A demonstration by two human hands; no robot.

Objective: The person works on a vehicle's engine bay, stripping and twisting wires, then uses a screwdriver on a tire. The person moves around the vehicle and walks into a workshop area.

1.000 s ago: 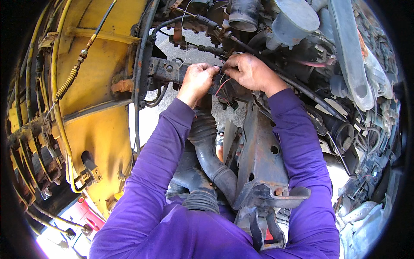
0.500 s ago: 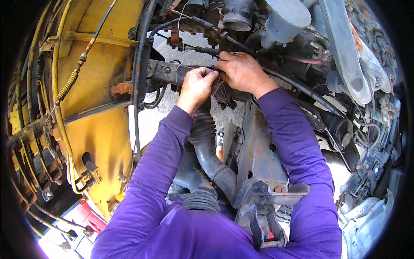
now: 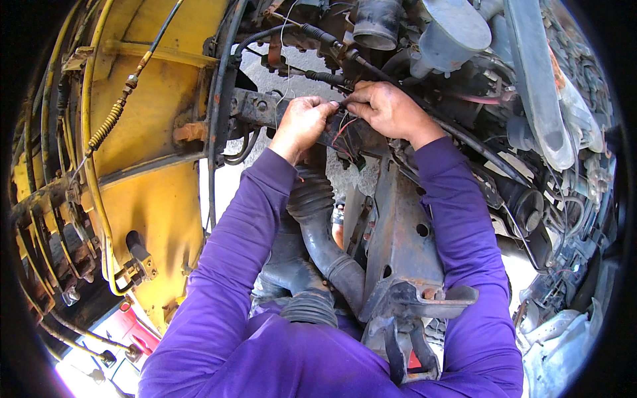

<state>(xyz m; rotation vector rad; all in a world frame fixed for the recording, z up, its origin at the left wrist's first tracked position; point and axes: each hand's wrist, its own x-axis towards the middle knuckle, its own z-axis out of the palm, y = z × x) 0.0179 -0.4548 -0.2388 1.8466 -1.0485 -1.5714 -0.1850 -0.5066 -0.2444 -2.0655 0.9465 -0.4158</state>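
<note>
My left hand (image 3: 302,127) pinches with thumb and index finger at a small dark piece (image 3: 342,106) among wiring, in front of a dark steel crossmember (image 3: 255,106). From the right, my right hand (image 3: 388,111) reaches over with fingers closed on the same spot. The fingertips hide most of what they hold, which is too small to name. Thin red and dark wires (image 3: 344,138) hang just below the fingers, and a thin pale wire (image 3: 288,79) dangles left of them, above my left hand.
A yellow machine body (image 3: 152,99) with hoses and a spring-wrapped cable (image 3: 106,126) fills the left. Corrugated air ducts (image 3: 312,199) and a rusty bracket (image 3: 398,252) lie between my forearms. Grey engine parts and hoses (image 3: 451,33) crowd the top and right.
Both hands shifted slightly left half a second ago and have come back right since. My right fingers have moved a little down and right, still closed close beside my left fingertips.
</note>
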